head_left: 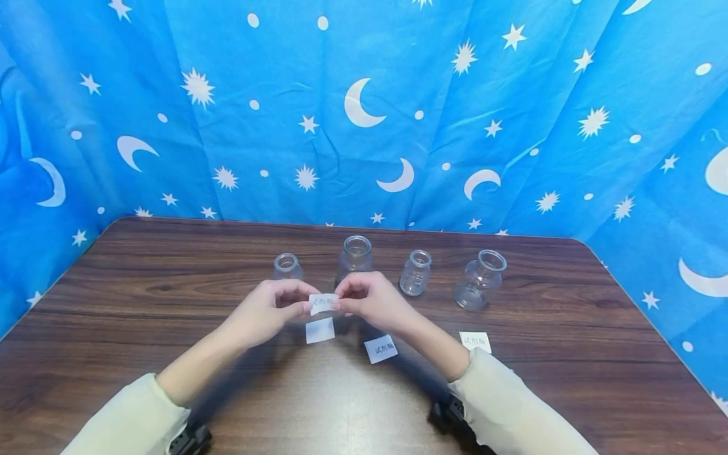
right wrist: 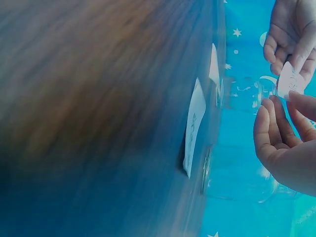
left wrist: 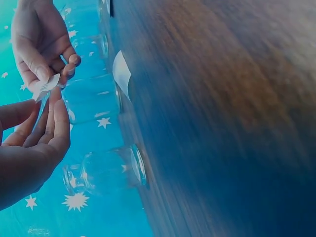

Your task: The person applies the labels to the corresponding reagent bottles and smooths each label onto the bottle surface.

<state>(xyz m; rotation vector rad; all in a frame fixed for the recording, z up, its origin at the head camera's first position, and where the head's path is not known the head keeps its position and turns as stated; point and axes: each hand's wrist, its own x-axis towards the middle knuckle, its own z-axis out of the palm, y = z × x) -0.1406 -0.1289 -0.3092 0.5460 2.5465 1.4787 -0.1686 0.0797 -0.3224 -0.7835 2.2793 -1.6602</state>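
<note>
A small white paper label with dark printed characters is held up between both hands above the table. My left hand pinches its left edge between thumb and fingers, and my right hand pinches the right edge the same way. In the left wrist view the label looks curved; its print shows again on the label in the right wrist view. Just behind the hands stand a small glass jar and a larger glass jar, their lower parts partly hidden by the hands.
On the brown wooden table lie a label with no print showing, a printed label and another printed label by the right sleeve. A small jar and a wide jar stand right. A blue curtain hangs behind.
</note>
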